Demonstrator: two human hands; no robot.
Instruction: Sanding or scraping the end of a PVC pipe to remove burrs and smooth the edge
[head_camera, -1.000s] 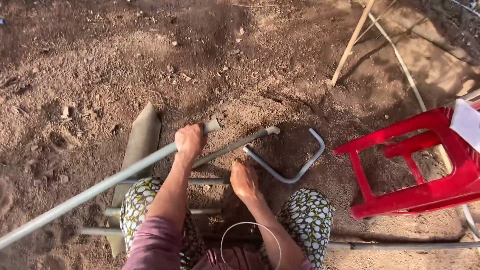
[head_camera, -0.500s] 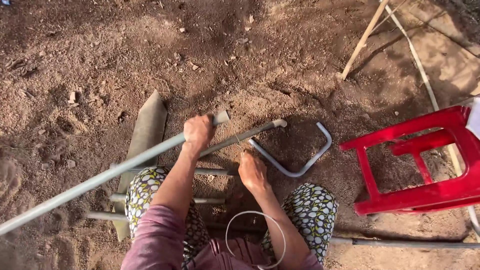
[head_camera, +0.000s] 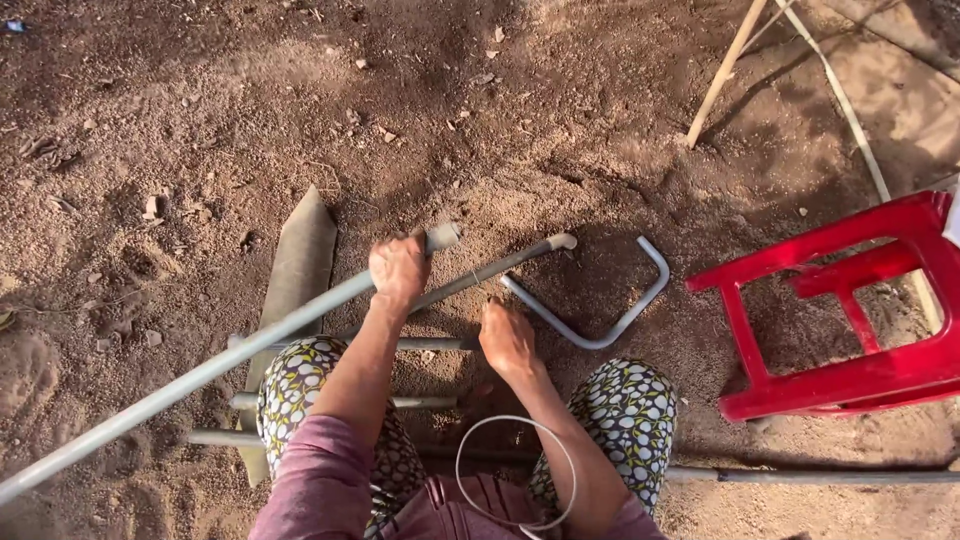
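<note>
My left hand (head_camera: 398, 270) grips a long grey metal tube (head_camera: 200, 375) near its upper end; the tube slants down to the lower left. My right hand (head_camera: 507, 340) rests low on the sandy ground, fingers closed at the near end of a bent grey tube (head_camera: 610, 335) shaped like a hook. A second straight tube (head_camera: 500, 266) lies under the left hand, pointing up right. Several short grey tubes (head_camera: 420, 344) lie crosswise between my knees, which wear patterned trousers.
A red plastic stool (head_camera: 850, 300) stands at the right. A flat grey-green slab (head_camera: 295, 270) lies on the dirt to the left. Thin wooden sticks (head_camera: 725, 75) lean at the top right. A wire loop (head_camera: 515, 470) hangs by my lap. Another tube (head_camera: 810, 477) lies at the lower right.
The view shifted slightly; both hands stay where they were on the tubes, and the left hand has lowered a little with its long tube.
</note>
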